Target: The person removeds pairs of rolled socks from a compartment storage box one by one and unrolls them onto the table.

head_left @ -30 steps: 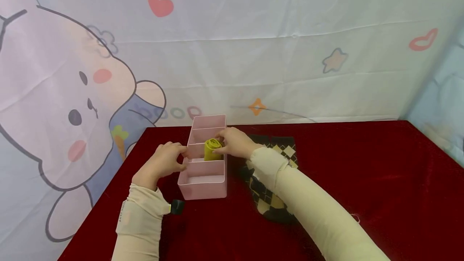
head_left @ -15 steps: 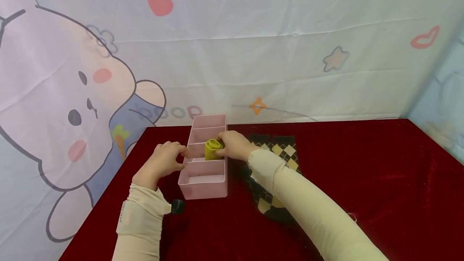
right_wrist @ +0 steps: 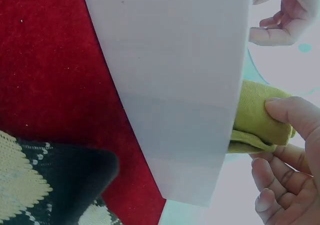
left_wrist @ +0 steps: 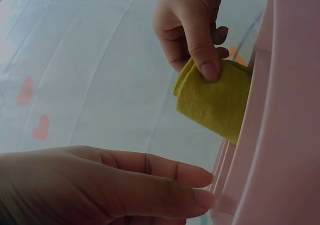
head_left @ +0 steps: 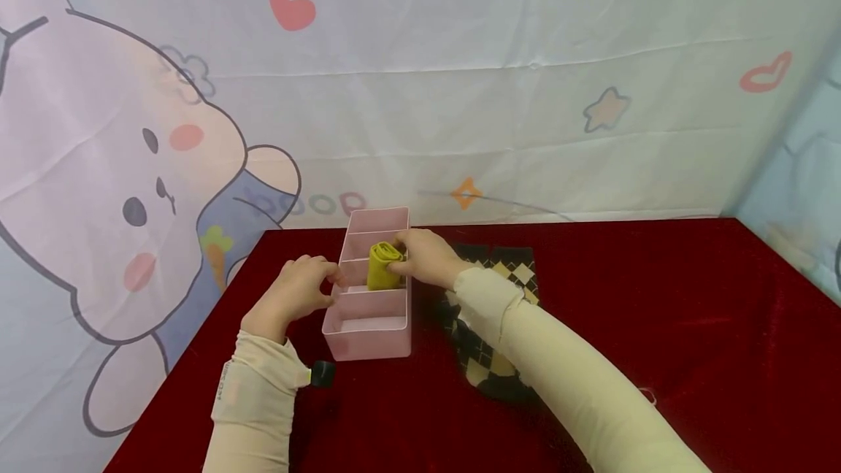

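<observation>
A pink box (head_left: 366,345) with several compartments stands on the red cloth. My right hand (head_left: 430,258) holds a rolled yellow sock (head_left: 382,272) between thumb and fingers, in the second compartment from the front. In the left wrist view the sock (left_wrist: 215,97) sticks up above the rim, its lower end hidden by the box wall. The right wrist view shows the thumb on one side of the sock (right_wrist: 260,115) and fingers on the other. At the box's left rim, my left hand (head_left: 296,290) holds the edge with its thumb and fingertips.
Black and beige argyle socks (head_left: 482,374) lie flat right of the box, partly under the right forearm. A thin pale loop (head_left: 648,395) lies farther right. Behind the table hangs a printed curtain (head_left: 512,108).
The rolled yellow sock has risen a little and shifted slightly left with my right hand. My left hand stays at the box's rim.
</observation>
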A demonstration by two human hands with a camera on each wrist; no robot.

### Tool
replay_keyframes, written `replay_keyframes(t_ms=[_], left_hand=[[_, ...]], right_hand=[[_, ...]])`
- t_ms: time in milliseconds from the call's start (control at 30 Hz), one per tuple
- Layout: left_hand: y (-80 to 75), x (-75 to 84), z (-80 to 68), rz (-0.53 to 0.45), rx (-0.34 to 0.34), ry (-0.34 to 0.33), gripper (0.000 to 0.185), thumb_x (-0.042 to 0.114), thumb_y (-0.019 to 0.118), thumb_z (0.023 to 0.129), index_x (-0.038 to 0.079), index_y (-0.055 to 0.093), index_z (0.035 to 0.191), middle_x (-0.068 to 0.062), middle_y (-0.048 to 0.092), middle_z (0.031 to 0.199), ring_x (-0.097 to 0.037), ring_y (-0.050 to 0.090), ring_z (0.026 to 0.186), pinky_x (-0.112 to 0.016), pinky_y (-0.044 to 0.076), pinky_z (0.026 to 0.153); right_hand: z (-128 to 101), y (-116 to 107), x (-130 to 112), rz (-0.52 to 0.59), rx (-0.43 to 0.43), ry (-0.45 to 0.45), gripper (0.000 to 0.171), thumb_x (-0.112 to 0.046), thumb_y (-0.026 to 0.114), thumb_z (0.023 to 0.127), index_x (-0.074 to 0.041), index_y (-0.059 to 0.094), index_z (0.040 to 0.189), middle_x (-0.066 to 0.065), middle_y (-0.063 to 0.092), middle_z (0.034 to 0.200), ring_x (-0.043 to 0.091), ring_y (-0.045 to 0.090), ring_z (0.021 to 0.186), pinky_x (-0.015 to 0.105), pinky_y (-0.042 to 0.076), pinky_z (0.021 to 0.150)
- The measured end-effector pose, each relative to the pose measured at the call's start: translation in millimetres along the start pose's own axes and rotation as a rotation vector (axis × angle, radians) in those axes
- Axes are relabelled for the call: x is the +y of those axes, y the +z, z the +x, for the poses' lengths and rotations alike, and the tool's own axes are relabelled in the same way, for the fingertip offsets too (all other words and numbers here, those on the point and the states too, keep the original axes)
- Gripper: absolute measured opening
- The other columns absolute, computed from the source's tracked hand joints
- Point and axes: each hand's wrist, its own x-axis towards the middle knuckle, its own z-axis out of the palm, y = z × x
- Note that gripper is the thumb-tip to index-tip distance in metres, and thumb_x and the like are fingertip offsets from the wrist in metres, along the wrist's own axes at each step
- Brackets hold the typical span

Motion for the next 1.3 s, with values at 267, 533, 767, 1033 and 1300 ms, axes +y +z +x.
replay_keyframes(t_ms=[267, 533, 767, 1033, 1300], left_hand=[[-4.3, 9.9, 2.4, 0.052, 0.068, 0.014, 0.017, 0.009, 0.072, 0.079, 0.009, 0.069, 0.096, -0.012, 0.066, 0.097, -0.033, 0.057, 0.097, -0.052, 0.043, 0.087], [-9.1, 28.4, 5.9, 0.075, 0.213, 0.076, 0.018, 0.007, 0.071, 0.077, 0.007, 0.067, 0.095, -0.013, 0.066, 0.096, -0.035, 0.058, 0.097, -0.05, 0.044, 0.085], [-8.7, 44.6, 9.3, 0.096, 0.325, 0.109, 0.02, 0.007, 0.071, 0.077, 0.006, 0.066, 0.096, -0.011, 0.066, 0.096, -0.034, 0.058, 0.098, -0.048, 0.044, 0.088], [-5.5, 57.9, 12.8, 0.123, 0.415, 0.126, 0.023, 0.01, 0.073, 0.076, 0.006, 0.065, 0.098, -0.011, 0.067, 0.099, -0.034, 0.058, 0.099, -0.048, 0.044, 0.089], [2.7, 71.4, 16.9, 0.116, 0.468, 0.134, 0.024, 0.009, 0.073, 0.076, 0.009, 0.066, 0.098, -0.009, 0.068, 0.101, -0.031, 0.06, 0.102, -0.047, 0.045, 0.09]], right_hand=[[-3.9, -13.3, -3.6, -0.005, 0.02, -0.016, 0.035, -0.031, 0.071, 0.085, -0.008, 0.064, 0.11, 0.003, 0.069, 0.099, 0.015, 0.06, 0.085, 0.029, 0.051, 0.079], [-12.0, -28.4, -5.8, 0.011, 0.05, 0.003, 0.034, -0.029, 0.07, 0.087, -0.007, 0.063, 0.112, 0.005, 0.068, 0.101, 0.017, 0.062, 0.088, 0.029, 0.052, 0.08], [-18.6, -37.9, -2.2, 0.038, 0.091, 0.018, 0.035, -0.028, 0.07, 0.087, -0.006, 0.062, 0.113, 0.006, 0.069, 0.105, 0.018, 0.064, 0.094, 0.032, 0.052, 0.086], [-29.2, -48.9, 6.8, 0.06, 0.11, 0.014, 0.032, -0.024, 0.069, 0.087, -0.004, 0.063, 0.111, 0.007, 0.069, 0.102, 0.016, 0.065, 0.087, 0.028, 0.053, 0.077], [-43.9, -57.9, 16.6, 0.056, 0.11, 0.073, 0.035, -0.027, 0.068, 0.088, -0.006, 0.061, 0.115, 0.007, 0.069, 0.105, 0.018, 0.066, 0.089, 0.03, 0.054, 0.077]])
